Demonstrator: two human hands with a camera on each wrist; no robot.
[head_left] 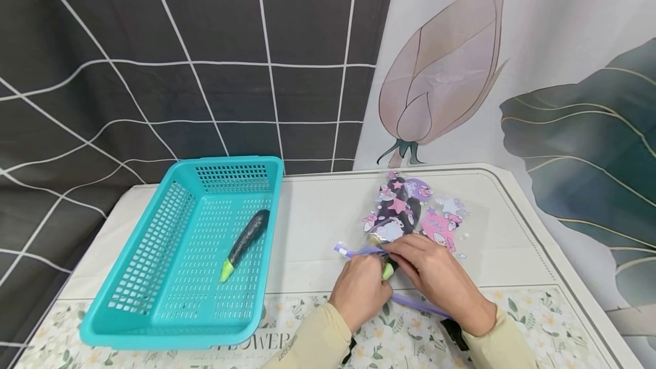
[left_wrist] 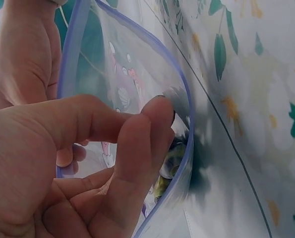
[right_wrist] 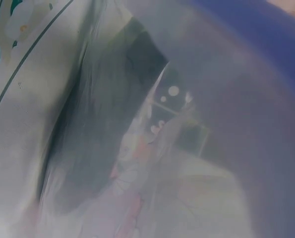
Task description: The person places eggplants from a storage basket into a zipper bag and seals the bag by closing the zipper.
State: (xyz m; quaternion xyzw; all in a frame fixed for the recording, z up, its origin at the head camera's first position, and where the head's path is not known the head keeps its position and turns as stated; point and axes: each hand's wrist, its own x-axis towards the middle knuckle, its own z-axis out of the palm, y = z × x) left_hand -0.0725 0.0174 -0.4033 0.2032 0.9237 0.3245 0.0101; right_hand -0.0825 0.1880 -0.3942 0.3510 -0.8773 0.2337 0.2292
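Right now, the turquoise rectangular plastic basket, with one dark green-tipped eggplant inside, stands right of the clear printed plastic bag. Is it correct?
Not quite: the head view shows the basket, with one eggplant inside, standing left of the bag, not right.

A table [head_left: 320,221] stood beneath soft, even light, its surface plain off-white toward the far edge and printed with white and yellow flowers, green leaves and dark lettering along the near edge. Dark fabric [head_left: 225,21] crossed by white grid lines hung beyond the far left corner. Behind the far right corner hung pale fabric [head_left: 553,10] bearing a large pinkish bud [head_left: 451,67] and grey-green leaves [head_left: 589,141].
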